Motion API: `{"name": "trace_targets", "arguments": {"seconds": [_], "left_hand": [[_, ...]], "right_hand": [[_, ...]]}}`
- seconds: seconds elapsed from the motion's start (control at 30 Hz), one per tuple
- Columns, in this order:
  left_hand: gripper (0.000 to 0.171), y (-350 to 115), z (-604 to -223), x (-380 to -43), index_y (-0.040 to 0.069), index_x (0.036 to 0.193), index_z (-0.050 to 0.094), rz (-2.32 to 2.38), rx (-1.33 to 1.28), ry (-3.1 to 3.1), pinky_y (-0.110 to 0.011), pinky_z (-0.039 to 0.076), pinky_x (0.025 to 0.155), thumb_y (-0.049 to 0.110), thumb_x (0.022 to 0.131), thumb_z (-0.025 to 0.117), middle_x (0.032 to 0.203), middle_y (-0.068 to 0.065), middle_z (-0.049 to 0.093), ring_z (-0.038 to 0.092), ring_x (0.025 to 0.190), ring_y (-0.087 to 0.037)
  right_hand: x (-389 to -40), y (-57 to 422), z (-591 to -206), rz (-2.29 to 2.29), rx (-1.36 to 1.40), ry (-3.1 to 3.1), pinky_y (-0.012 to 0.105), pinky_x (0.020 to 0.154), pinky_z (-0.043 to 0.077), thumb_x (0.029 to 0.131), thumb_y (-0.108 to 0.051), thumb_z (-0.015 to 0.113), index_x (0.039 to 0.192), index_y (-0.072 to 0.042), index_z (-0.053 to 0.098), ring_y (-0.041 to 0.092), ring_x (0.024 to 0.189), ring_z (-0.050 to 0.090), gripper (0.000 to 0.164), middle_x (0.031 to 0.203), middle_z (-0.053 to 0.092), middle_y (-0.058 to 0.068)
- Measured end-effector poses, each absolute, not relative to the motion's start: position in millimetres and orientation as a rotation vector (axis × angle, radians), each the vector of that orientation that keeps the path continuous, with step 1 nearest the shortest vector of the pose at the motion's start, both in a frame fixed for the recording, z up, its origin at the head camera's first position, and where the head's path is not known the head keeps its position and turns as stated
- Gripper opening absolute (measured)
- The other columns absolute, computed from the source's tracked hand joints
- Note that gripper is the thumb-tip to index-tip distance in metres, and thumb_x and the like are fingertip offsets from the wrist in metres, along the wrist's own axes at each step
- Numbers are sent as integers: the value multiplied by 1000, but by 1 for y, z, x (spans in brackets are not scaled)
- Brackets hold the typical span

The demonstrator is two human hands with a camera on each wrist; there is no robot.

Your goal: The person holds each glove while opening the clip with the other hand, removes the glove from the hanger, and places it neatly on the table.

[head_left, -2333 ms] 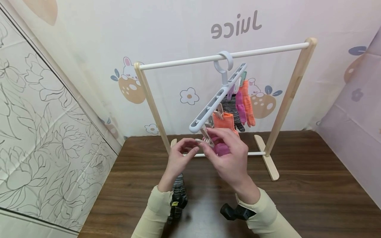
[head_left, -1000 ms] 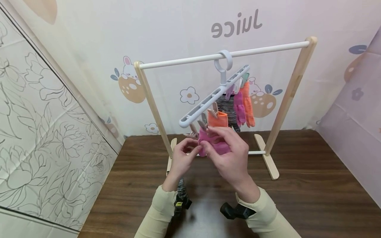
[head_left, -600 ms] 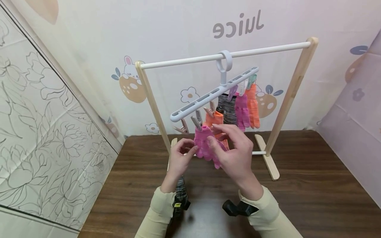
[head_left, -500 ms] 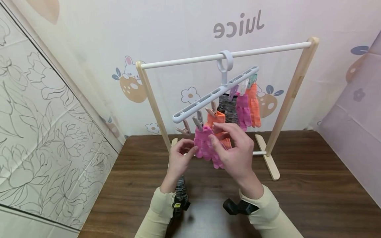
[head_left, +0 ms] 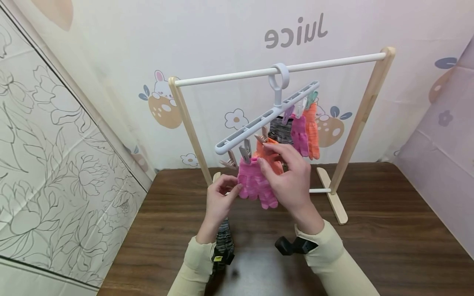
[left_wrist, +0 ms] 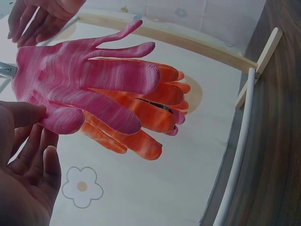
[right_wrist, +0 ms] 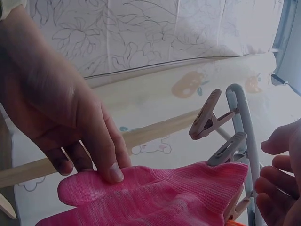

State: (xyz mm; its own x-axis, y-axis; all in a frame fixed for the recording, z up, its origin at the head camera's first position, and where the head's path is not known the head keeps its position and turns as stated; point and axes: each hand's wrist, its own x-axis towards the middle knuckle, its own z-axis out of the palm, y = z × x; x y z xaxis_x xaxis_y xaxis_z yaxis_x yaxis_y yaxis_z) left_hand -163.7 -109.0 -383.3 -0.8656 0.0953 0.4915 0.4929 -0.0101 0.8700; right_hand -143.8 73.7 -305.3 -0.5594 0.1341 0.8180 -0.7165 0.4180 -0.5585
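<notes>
A pink knit glove (head_left: pixel 252 179) hangs by its cuff from a grey clothespin (head_left: pixel 245 152) near the close end of the pale hanger (head_left: pixel 248 129). My left hand (head_left: pixel 218 199) pinches the glove's thumb, the thumb in front and fingertips behind in the left wrist view. My right hand (head_left: pixel 292 176) is beside the cuff, its fingers loosely bent; the right wrist view shows it apart from the glove (right_wrist: pixel 160 195). Behind hangs an orange glove (left_wrist: pixel 141 110), partly hidden, from a beige clothespin (head_left: pixel 263 135). Another beige clothespin (right_wrist: pixel 206 117) at the hanger's end holds nothing.
The hanger hooks over the white rail (head_left: pixel 333 63) of a wooden stand (head_left: pixel 364 115). Toward its far end hang a grey striped glove (head_left: pixel 280 129), a pink one (head_left: pixel 300 135) and an orange one (head_left: pixel 312 131). Another striped item (head_left: pixel 224 238) lies on the table under my left forearm.
My hands have left the end clothespin, and my left hand has taken hold of the pink glove. The hanger has swung round, and the glove has spread to face me. My right hand has come off it.
</notes>
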Motion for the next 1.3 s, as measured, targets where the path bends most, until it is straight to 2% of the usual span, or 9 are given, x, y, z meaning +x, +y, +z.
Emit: {"name": "trace_targets", "arguments": {"seconds": [0.3,0.43,0.7,1.0,1.3], "left_hand": [[13,-111,-384,-163,-8,99,67,-1954,-606,-1968,-26,53,65,-6,87,71,90,-18,67,62,77,-12],[13,-112,-383,-162,-9,99,66,-1969,-596,-1962,-24,52,65,-7,87,71,90,-18,67,62,76,-12],[14,-113,-383,-161,-12,99,65,-1994,-598,-1961,-24,51,65,-7,87,71,90,-24,66,62,75,-12],[13,-112,-383,-161,-10,99,66,-1993,-614,-1956,-23,51,64,-7,87,71,90,-23,67,61,75,-11],[12,-111,-382,-160,-11,99,66,-1987,-624,-1959,-23,50,65,-7,88,70,89,-24,67,61,75,-11]], "right_hand": [[-154,71,-306,1329,545,-1837,32,80,56,81,-2,81,117,-4,71,27,92,68,38,109,70,6],[-156,69,-305,1334,547,-1853,30,81,55,81,-3,81,118,-5,71,30,93,69,38,110,70,6],[-160,62,-304,1370,500,-1905,27,80,55,82,-10,82,117,-4,70,16,92,68,38,110,71,3],[-164,57,-304,1392,469,-1914,31,77,56,81,-13,84,117,-5,71,23,90,69,40,109,71,6],[-164,50,-304,1430,427,-1880,23,75,55,80,-13,85,115,-4,72,17,88,68,39,103,71,8]]}}
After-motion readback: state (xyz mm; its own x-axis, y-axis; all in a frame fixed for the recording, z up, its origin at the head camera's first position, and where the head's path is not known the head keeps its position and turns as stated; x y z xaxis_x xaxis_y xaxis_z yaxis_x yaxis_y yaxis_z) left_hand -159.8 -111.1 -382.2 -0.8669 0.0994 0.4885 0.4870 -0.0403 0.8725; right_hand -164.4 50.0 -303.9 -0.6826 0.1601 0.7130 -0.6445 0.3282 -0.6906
